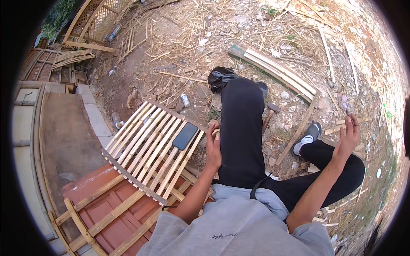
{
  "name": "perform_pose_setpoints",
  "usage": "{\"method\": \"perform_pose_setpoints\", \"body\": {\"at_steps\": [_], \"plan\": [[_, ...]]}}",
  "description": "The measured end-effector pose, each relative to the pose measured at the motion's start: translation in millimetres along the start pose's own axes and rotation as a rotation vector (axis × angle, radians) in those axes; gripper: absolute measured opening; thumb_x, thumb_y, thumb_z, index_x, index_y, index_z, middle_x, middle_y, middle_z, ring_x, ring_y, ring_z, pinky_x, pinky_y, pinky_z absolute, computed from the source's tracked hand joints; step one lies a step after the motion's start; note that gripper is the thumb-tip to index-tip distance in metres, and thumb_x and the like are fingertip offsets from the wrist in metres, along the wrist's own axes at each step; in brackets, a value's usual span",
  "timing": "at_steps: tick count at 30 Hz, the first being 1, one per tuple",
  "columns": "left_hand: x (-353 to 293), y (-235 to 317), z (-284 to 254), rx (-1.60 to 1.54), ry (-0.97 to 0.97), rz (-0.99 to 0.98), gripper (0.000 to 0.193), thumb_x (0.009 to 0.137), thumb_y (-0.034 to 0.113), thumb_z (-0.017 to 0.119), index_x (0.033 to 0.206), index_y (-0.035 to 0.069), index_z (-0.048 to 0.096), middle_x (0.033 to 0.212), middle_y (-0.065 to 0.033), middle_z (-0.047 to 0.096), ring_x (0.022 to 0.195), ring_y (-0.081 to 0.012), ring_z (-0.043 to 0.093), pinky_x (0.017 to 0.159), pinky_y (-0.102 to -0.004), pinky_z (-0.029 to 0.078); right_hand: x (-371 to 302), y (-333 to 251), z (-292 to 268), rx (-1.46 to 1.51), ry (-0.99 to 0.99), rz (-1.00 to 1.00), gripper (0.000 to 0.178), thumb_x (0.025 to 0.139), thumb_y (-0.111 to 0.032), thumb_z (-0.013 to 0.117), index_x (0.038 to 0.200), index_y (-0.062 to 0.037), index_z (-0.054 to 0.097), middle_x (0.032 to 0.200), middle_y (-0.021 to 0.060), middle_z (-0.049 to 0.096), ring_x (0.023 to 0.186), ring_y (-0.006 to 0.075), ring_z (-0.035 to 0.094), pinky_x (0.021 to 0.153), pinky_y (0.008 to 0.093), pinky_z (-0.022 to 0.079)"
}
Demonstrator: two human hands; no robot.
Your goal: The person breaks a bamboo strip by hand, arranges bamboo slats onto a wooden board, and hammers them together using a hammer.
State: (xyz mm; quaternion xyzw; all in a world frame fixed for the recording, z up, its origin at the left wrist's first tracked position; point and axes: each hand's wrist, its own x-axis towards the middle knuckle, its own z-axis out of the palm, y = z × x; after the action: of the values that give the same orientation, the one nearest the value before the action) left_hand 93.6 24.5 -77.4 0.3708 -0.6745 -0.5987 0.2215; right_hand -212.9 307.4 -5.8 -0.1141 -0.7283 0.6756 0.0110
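My left hand (pixel 213 149) is raised beside my left thigh, its fingers partly curled and apart from the thumb, with nothing seen in it. Out to the right, above my bent right knee, my right hand (pixel 347 140) is held up with fingers stretched and holds nothing. Nearest to the left hand is a slatted wooden panel (pixel 146 158), with pale strips fixed between two darker curved rails. A dark smartphone (pixel 185 136) lies flat on its right part.
A hammer (pixel 270 115) rests on the ground right of my left leg. Beyond lies a bundle of wooden strips (pixel 277 69). A reddish panelled door (pixel 112 212) and wooden bars are at lower left. A white can (pixel 185 100) and wood scraps litter the dirt.
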Motion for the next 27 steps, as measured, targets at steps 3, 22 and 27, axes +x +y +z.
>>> {"method": "perform_pose_setpoints", "body": {"at_steps": [3,22,27], "plan": [[15,-36,-10,0.004,-0.044,-0.074,0.046,0.096,0.026,0.049,0.136,0.005,0.041,0.132,-0.0162,0.046,0.123,-0.031,0.047,0.104,-0.04,0.036,-20,-40,-36,0.004,0.029,-0.214,0.031,0.097,-0.01,0.051,0.125,0.0012,0.053,0.128,0.0103,0.054,0.124,0.0181,0.047,0.106,0.0328,0.036],[306,-104,80,1.442,-0.483,0.257,0.046,0.084,0.038,0.064,0.127,0.025,0.055,0.122,-0.0039,0.059,0.117,-0.0271,0.054,0.094,-0.05,0.042,-38,-22,-152,-0.615,0.329,-0.231,0.032,0.099,-0.024,0.047,0.117,-0.0001,0.059,0.113,0.0099,0.059,0.102,0.0213,0.055,0.09,0.0339,0.043],[304,-119,60,1.383,-0.578,0.014,0.045,0.094,0.049,0.042,0.124,0.02,0.058,0.111,-0.0103,0.065,0.108,-0.0322,0.061,0.088,-0.0502,0.047,-39,-29,-141,-0.647,0.385,-0.147,0.034,0.098,-0.026,0.049,0.116,-0.0003,0.06,0.112,0.0112,0.06,0.1,0.0228,0.057,0.089,0.0344,0.044]]}}
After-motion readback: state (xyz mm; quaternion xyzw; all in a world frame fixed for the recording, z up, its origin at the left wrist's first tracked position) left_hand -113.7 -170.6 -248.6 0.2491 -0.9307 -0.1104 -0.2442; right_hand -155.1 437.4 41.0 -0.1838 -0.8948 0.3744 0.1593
